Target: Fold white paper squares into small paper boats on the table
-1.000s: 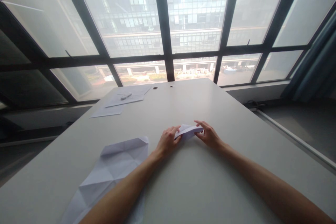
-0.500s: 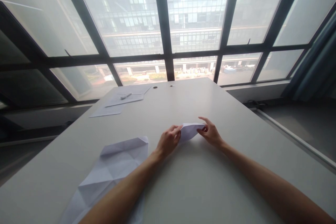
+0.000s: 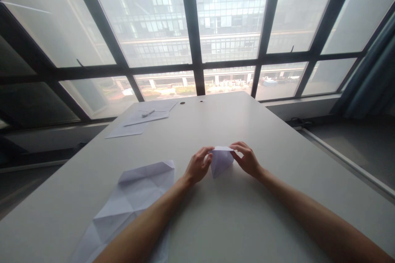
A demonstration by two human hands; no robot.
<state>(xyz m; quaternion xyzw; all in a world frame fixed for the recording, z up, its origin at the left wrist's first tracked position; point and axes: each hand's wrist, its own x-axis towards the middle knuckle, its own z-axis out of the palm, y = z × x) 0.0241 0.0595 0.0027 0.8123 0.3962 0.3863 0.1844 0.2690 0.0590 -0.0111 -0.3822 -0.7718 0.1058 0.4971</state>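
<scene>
A small folded piece of white paper (image 3: 221, 161) stands between my two hands, just above or touching the white table (image 3: 203, 127). My left hand (image 3: 199, 165) grips its left side, fingers along the upper edge and thumb below. On the other side, my right hand (image 3: 247, 159) pinches the upper right corner between thumb and fingers. The paper has a flat upper edge and a pointed flap hanging toward me. Left of my left forearm lies a larger creased sheet of paper (image 3: 135, 195), partly hidden by that arm.
Several flat paper sheets (image 3: 131, 128) lie at the far left of the table, with a white pen-like object (image 3: 148, 112) on top. Two round holes, one a dark cable hole (image 3: 182, 103), sit near the far edge. Large windows (image 3: 154, 20) stand behind; a blue curtain (image 3: 364, 70) hangs right.
The folded paper has turned so its pointed flap hangs toward me. My right hand has shifted its hold, its raised index finger now lowered onto the paper. My left hand has barely moved.
</scene>
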